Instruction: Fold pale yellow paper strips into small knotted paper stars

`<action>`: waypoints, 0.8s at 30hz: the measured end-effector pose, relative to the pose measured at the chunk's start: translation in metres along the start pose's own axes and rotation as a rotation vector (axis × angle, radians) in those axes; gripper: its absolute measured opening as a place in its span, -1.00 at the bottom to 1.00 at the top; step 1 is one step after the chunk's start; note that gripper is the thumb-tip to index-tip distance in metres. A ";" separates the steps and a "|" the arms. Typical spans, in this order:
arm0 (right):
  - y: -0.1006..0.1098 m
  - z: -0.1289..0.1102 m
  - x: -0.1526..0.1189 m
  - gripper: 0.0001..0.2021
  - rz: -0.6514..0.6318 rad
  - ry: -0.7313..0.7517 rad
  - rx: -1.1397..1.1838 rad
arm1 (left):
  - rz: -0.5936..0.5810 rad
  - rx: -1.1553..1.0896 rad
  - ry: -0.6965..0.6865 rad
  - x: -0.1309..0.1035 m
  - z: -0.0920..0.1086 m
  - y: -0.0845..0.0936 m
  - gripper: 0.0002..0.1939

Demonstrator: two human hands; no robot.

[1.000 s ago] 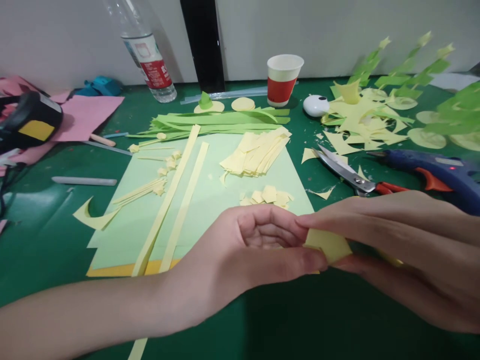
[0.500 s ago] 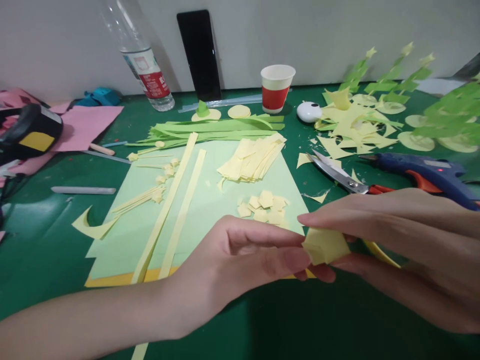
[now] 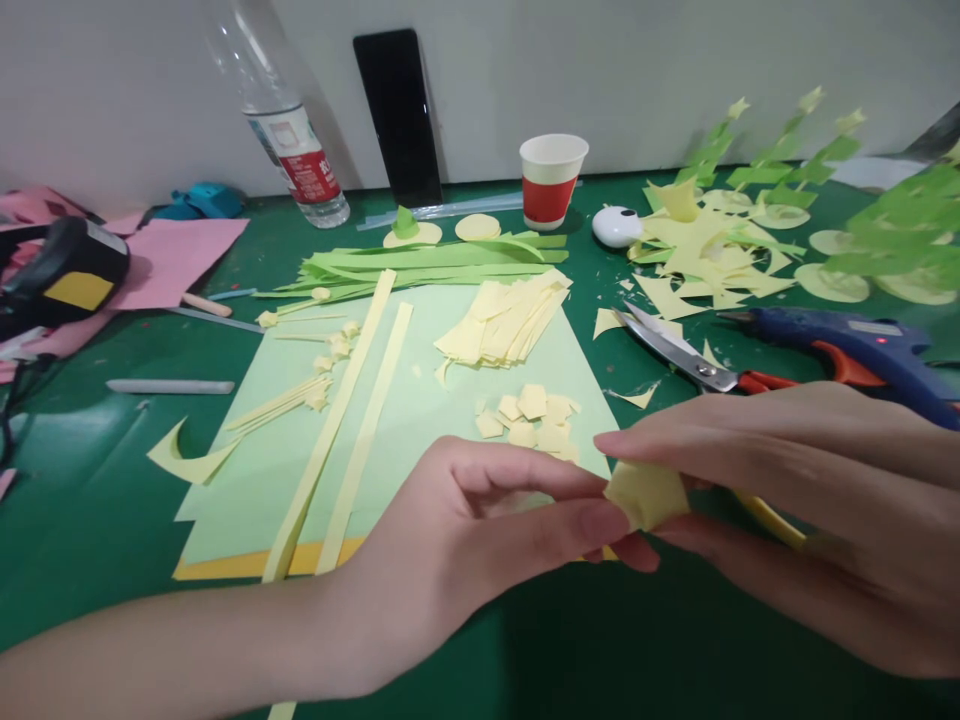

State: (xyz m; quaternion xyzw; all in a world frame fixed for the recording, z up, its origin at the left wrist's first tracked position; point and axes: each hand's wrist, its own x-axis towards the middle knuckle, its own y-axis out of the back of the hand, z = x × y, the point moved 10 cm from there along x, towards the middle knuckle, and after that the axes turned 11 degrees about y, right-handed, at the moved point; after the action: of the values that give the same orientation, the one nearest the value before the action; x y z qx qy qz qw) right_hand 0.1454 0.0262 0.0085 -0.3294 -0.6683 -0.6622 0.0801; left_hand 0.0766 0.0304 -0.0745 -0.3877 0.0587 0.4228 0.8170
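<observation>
Between my hands is a small pale yellow paper piece (image 3: 646,494), folded into a pentagon. My left hand (image 3: 517,520) pinches its left side between thumb and fingers. My right hand (image 3: 810,500) closes on its right edge, fingertips above and below. A curved yellow strip (image 3: 769,515) shows under the right fingers; whether it joins the pentagon is hidden. Left of the hands, on light green sheets (image 3: 442,400), lie small pentagons (image 3: 532,402), a stack of short strips (image 3: 510,315) and two long strips (image 3: 334,430), (image 3: 375,410).
Scissors (image 3: 675,350) and a blue glue gun (image 3: 840,335) lie beyond my right hand. A paper cup (image 3: 551,200), water bottle (image 3: 311,180) and black phone (image 3: 397,120) stand at the back. Paper scraps (image 3: 697,250) and green paper plants (image 3: 900,230) are at the right.
The pentagon has turned slightly and sits a little further left in my fingers. Both hands keep nearly the same grip, and the view has shifted slightly.
</observation>
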 end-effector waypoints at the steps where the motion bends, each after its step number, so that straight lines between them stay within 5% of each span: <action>1: 0.004 -0.001 0.002 -0.86 0.030 0.026 0.000 | 0.008 0.012 -0.002 0.000 0.000 0.000 -0.82; 11: 0.021 -0.013 0.003 -0.84 0.178 0.158 -0.043 | 0.067 0.051 -0.013 -0.003 -0.002 0.008 -0.88; 18: 0.038 -0.023 0.031 -0.82 0.308 0.252 -0.076 | 0.121 0.137 -0.056 -0.006 0.002 0.012 -0.88; 24: 0.023 -0.016 0.021 -0.84 0.138 0.091 -0.011 | 0.191 0.366 -0.118 -0.009 0.005 0.018 -0.87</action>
State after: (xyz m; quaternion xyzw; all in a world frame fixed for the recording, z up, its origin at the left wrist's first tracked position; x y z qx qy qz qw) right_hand 0.1363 0.0158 0.0405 -0.3445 -0.6360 -0.6731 0.1539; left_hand 0.0567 0.0336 -0.0776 -0.2004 0.1231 0.5026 0.8319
